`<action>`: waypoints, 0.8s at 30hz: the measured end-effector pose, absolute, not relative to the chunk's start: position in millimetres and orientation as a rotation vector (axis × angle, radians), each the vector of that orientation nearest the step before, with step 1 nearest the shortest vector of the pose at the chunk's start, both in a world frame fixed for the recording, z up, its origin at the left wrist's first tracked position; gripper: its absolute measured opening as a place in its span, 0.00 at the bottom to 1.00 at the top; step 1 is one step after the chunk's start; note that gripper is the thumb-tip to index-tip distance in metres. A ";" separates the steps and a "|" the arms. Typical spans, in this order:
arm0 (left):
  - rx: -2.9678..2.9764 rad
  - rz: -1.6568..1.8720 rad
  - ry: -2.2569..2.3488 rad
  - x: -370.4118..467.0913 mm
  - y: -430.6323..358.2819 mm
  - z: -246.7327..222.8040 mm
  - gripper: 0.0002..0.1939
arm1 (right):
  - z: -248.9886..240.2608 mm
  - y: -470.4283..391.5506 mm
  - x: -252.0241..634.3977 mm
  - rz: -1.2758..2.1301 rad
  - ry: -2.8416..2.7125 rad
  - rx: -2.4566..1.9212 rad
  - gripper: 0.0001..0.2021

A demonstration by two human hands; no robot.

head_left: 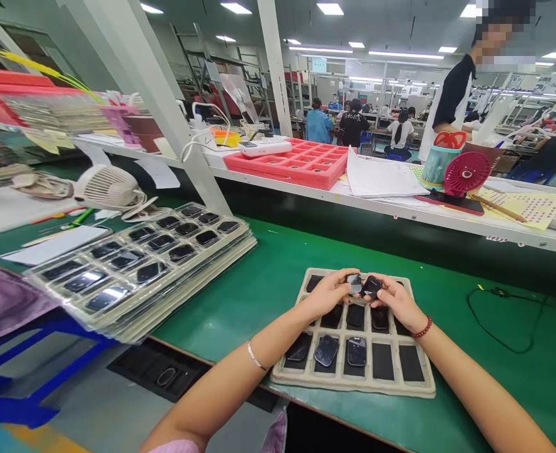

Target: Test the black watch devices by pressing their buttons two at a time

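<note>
Over the back row of a beige compartment tray (353, 381), my left hand (329, 292) pinches a small rounded-square glassy piece (354, 284). Close beside it, my right hand (395, 299) grips a dark piece (372, 286) of similar shape. The two pieces are side by side, nearly touching. In the tray's front row, several dark pieces lie at the left and middle, one of them tilted (326, 350); the two right compartments show only black lining. My hands partly hide the back row.
At the left is a stack of clear-covered trays (183, 283) with dark pieces, beside a white fan (105, 187). A raised shelf (372, 211) behind bears a red foam tray (291, 163), papers and a pink fan (467, 173). A black cable (490, 333) lies right. A person (452, 94) stands beyond.
</note>
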State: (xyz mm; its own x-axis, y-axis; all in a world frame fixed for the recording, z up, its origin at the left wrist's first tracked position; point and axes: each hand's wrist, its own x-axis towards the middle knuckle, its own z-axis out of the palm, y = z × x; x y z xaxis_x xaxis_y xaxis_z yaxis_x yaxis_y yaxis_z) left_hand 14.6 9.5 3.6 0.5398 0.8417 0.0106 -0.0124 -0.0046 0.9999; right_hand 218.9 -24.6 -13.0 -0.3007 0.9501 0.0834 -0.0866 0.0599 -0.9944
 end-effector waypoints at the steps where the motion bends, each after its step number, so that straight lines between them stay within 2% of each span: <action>1: 1.431 0.797 0.784 14.7 9.7 3.7 0.23 | -12.8 -24.6 218.4 1.405 -1.396 -0.936 0.22; 7: 1.474 0.789 0.771 15.9 11.7 0.1 0.16 | -11.6 -26.5 215.4 1.388 -1.486 -0.967 0.16; 13: 1.456 0.786 0.760 17.5 8.6 3.8 0.23 | -11.6 -25.6 213.2 1.402 -1.482 -0.922 0.18; 17: 1.514 0.756 0.757 17.0 8.2 4.0 0.16 | -4.9 -28.7 213.3 1.347 -1.468 -0.972 0.12; 21: 1.673 0.789 0.794 14.8 6.1 10.2 0.09 | 13.5 -57.7 221.9 1.128 -1.644 -1.117 0.02; 24: 1.800 0.735 0.761 15.5 -9.5 25.4 0.08 | 19.9 -97.0 229.0 0.726 -1.892 -1.283 0.05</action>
State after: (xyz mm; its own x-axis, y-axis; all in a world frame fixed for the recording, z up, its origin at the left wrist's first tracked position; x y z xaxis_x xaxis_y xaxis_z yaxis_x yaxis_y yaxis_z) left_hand 15.5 -9.5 25.4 0.6162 0.7757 0.1364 0.1637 -0.2955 0.9412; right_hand 229.0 -97.0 19.9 -0.2393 0.9374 0.2529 0.5277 0.3442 -0.7766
